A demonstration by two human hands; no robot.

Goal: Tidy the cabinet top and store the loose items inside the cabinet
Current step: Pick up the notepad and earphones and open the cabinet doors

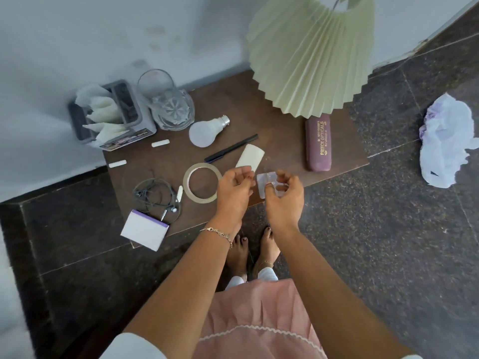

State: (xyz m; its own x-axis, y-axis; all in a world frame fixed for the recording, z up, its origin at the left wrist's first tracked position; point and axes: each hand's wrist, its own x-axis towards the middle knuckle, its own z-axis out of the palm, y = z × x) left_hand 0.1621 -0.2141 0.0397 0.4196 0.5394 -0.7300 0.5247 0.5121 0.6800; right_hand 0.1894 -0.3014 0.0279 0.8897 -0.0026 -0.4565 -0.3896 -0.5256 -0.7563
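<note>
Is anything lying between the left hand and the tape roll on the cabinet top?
Nothing visible. The left hand hovers at the right edge of the tape roll, with only bare cabinet top around the ring. The earphone cable lies on the roll's far left side. The right hand holds a small clear plastic piece.

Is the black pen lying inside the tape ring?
No, the black pen lies on the cabinet top beyond the tape ring, next to the light bulb.

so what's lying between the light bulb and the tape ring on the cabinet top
In the head view, a black pen lies diagonally between the light bulb and the tape ring; otherwise bare wood.
</note>
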